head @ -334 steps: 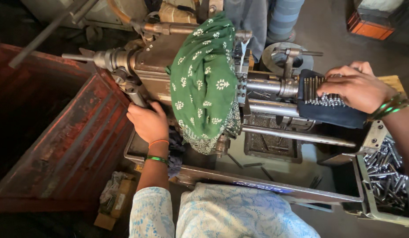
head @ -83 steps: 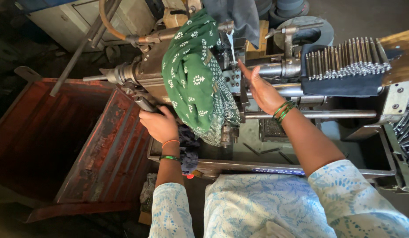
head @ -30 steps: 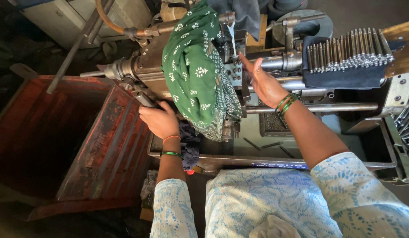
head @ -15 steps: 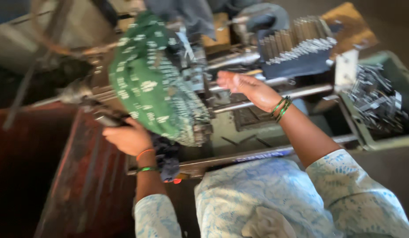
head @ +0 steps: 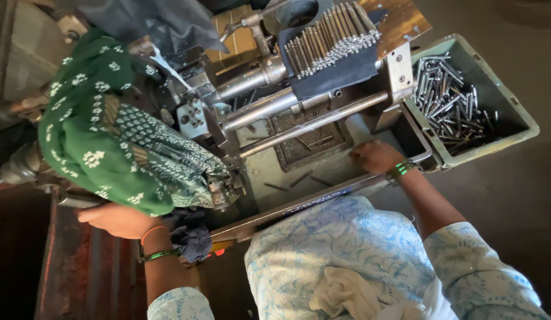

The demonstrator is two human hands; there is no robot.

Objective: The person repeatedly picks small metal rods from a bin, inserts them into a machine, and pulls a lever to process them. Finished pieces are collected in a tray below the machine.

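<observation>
Your left hand (head: pixel 118 219) sits at the left edge of the machine, knuckles up, reaching in under the hanging green patterned cloth (head: pixel 118 157). Its fingers are hidden by the fabric, so I cannot tell whether they are clenched on a handle or merely resting. A dark rag (head: pixel 189 240) hangs just beside that wrist.

Moving right, the machine bed (head: pixel 275 169) carries two bright steel bars running toward the upper right. A few loose metal pins (head: pixel 300 178) lie scattered on the tray floor below them.

Your right hand (head: pixel 376 156) is down at the right end of that tray, near the front rail, fingers curled onto the surface. It appears to be gathering or feeling for a pin (whether one is actually between the fingers cannot be made out).

Above it, a row of pins (head: pixel 332 38) stands ranked on a dark cloth pad (head: pixel 335 71) at the top of the machine. At the far right, the green bin (head: pixel 513 133) holds a heap of the same pins.

Judgement: the step in hand is picking pins off the tray floor. The next move calls for a firm pinch on one pin and a lift clear of the rail, left hand holding steady.
</observation>
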